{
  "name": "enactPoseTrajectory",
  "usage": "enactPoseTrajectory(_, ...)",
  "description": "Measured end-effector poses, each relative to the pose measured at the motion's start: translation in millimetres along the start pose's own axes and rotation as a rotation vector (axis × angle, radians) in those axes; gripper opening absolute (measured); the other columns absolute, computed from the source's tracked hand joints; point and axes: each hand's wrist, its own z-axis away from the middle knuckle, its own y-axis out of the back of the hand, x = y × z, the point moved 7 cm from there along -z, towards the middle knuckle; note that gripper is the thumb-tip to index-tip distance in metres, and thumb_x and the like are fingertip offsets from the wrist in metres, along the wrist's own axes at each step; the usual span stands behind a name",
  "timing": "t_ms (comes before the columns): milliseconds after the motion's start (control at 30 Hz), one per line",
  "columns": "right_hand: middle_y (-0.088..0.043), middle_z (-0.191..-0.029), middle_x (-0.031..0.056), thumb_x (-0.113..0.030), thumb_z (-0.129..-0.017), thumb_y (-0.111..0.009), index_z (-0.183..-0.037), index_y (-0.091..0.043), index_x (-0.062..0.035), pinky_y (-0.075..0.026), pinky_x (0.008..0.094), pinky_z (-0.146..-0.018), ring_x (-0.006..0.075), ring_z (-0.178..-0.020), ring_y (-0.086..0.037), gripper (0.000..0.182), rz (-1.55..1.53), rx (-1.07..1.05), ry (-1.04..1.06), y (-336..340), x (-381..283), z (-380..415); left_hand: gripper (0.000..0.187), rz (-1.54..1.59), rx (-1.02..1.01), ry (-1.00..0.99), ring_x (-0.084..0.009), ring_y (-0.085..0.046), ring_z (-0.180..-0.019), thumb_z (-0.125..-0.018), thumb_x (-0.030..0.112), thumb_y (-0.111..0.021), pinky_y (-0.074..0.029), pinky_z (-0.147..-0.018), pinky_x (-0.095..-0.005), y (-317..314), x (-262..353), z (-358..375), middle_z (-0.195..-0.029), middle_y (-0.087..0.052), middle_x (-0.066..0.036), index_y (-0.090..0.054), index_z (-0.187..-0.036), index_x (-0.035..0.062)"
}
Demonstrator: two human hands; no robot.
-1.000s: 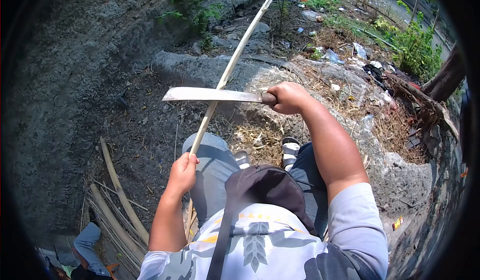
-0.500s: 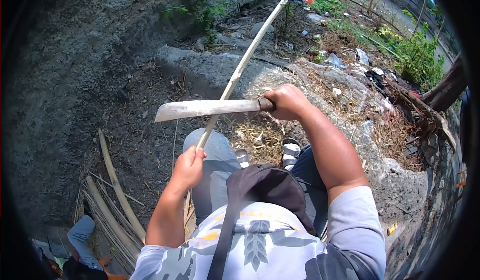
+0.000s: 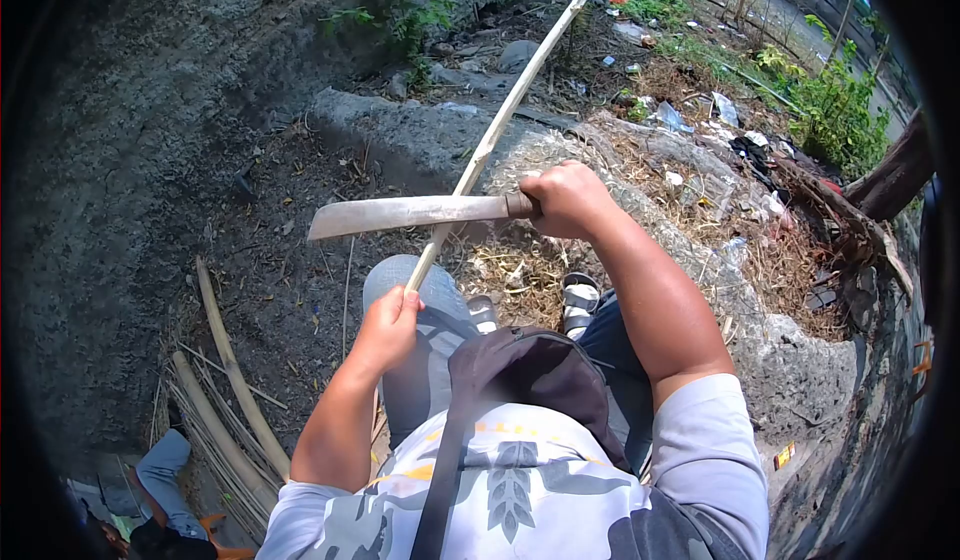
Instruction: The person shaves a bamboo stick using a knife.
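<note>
My right hand (image 3: 572,200) is closed around the dark handle of a machete (image 3: 410,215). Its broad blade points left and lies across a long, pale stripped stick (image 3: 500,125), which looks like split bamboo or wood. The blade seems to touch the stick a little above my left hand, though the exact contact is hard to see. My left hand (image 3: 388,330) grips the stick's lower end over my left knee. From there the stick slants up and away to the right.
Long curved poles and thin strips (image 3: 235,370) lie on the ground at lower left, near another person's leg (image 3: 163,475). A black bag (image 3: 530,380) rests on my lap. A rough stone ledge (image 3: 400,140) runs ahead, with dry shavings (image 3: 515,270) by my feet and litter (image 3: 725,110) farther right.
My left hand has shifted slightly right with the stick, whose far end has also moved a little right. My right hand and the machete have moved slightly left and up.
</note>
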Motion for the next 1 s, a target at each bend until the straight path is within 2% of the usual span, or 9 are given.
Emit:
enactPoseTrajectory(33, -0.07, -0.076, 0.0137, -0.022, -0.072, -0.073, -0.081, -0.068, -0.0129, -0.056, 0.0494, -0.073, 0.0358, -0.08, -0.072, 0.014, -0.042, -0.05, -0.084, 1, 14, 2, 0.033, 0.0, -0.007, 0.002, -0.0195, -0.056, -0.066, -0.109, 0.028, -0.049, -0.047, -0.064, -0.0381, -1, 0, 1, -0.071, -0.059, -0.01, -0.065, -0.096, 0.0025)
enactPoseTrajectory(267, -0.072, -0.078, 0.0119, -0.023, -0.074, -0.074, -0.084, -0.068, -0.0143, -0.057, 0.0494, -0.073, 0.0363, -0.08, -0.072, 0.014, 0.001, -0.083, -0.06, 7, 0, 6, 0.032, 0.073, -0.018, 0.052, -0.018, -0.055, -0.066, -0.109, 0.028, -0.05, -0.046, -0.064, -0.0371, -16, -15, -5, -0.072, -0.059, -0.009, -0.065, -0.097, 0.0022)
enactPoseTrajectory(467, -0.069, -0.072, 0.0084, -0.023, -0.071, -0.076, -0.083, -0.067, -0.0159, -0.055, 0.0456, -0.08, 0.0345, -0.077, -0.071, 0.017, -0.015, -0.039, 0.101, -5, -22, 0, 0.033, 0.043, -0.023, 0.016, -0.0164, -0.055, -0.068, -0.11, 0.029, -0.049, -0.046, -0.065, -0.0365, -6, 1, 2, -0.074, -0.059, -0.007, -0.065, -0.096, 0.0029)
enactPoseTrajectory(567, -0.072, -0.078, 0.0124, -0.021, -0.072, -0.074, -0.089, -0.07, -0.0152, -0.056, 0.0504, -0.078, 0.0365, -0.082, -0.072, 0.018, -0.036, -0.043, -0.164, -12, 37, 0, 0.034, 0.048, -0.062, 0.101, -0.0163, -0.055, -0.068, -0.11, 0.029, -0.049, -0.046, -0.065, -0.0364, 3, -6, 8, -0.074, -0.059, -0.007, -0.065, -0.096, 0.0031)
enactPoseTrajectory(600, -0.073, -0.082, 0.0145, -0.022, -0.074, -0.073, -0.09, -0.071, -0.0149, -0.057, 0.0516, -0.077, 0.0374, -0.084, -0.072, 0.017, -0.027, -0.043, -0.163, -9, 37, 2, 0.034, 0.049, -0.069, 0.132, -0.0163, -0.055, -0.069, -0.11, 0.029, -0.049, -0.046, -0.065, -0.0363, 6, -9, 7, -0.074, -0.059, -0.007, -0.065, -0.096, 0.0032)
enactPoseTrajectory(733, -0.072, -0.08, 0.0138, -0.024, -0.076, -0.072, -0.088, -0.07, -0.0146, -0.057, 0.0506, -0.077, 0.0371, -0.083, -0.072, 0.016, -0.013, 0.016, -0.149, 0, 23, 6, 0.033, 0.051, -0.035, 0.068, -0.017, -0.055, -0.069, -0.109, 0.029, -0.049, -0.046, -0.065, -0.0366, -2, -22, 4, -0.075, -0.059, -0.008, -0.065, -0.095, 0.0031)
enactPoseTrajectory(867, -0.071, -0.076, 0.0106, -0.025, -0.073, -0.074, -0.084, -0.066, -0.0134, -0.056, 0.0486, -0.075, 0.0357, -0.079, -0.072, 0.018, 0.001, -0.07, 0.022, -5, -8, 3, 0.033, 0.034, -0.007, 0.013, -0.0205, -0.058, -0.07, -0.109, 0.029, -0.049, -0.048, -0.067, -0.0381, -6, -12, 6, -0.076, -0.061, -0.01, -0.065, -0.096, 0.0024)
enactPoseTrajectory(900, -0.071, -0.076, 0.0099, -0.026, -0.072, -0.075, -0.083, -0.065, -0.0135, -0.055, 0.0469, -0.078, 0.0349, -0.077, -0.072, 0.019, -0.024, -0.008, 0.094, -4, -21, 2, 0.033, 0.008, 0.006, -0.013, -0.0215, -0.058, -0.07, -0.109, 0.029, -0.049, -0.048, -0.067, -0.0385, -4, -5, 5, -0.076, -0.062, -0.01, -0.065, -0.096, 0.0022)
enactPoseTrajectory(1000, -0.072, -0.078, 0.0099, -0.023, -0.072, -0.074, -0.086, -0.069, -0.0147, -0.056, 0.0457, -0.08, 0.0335, -0.08, -0.073, 0.017, 0.036, -0.082, 0.051, -5, -18, -1, 0.032, 0.009, 0.026, -0.065, -0.0243, -0.061, -0.071, -0.109, 0.028, -0.049, -0.049, -0.069, -0.04, -1, -6, 7, -0.077, -0.063, -0.013, -0.065, -0.098, 0.0019)
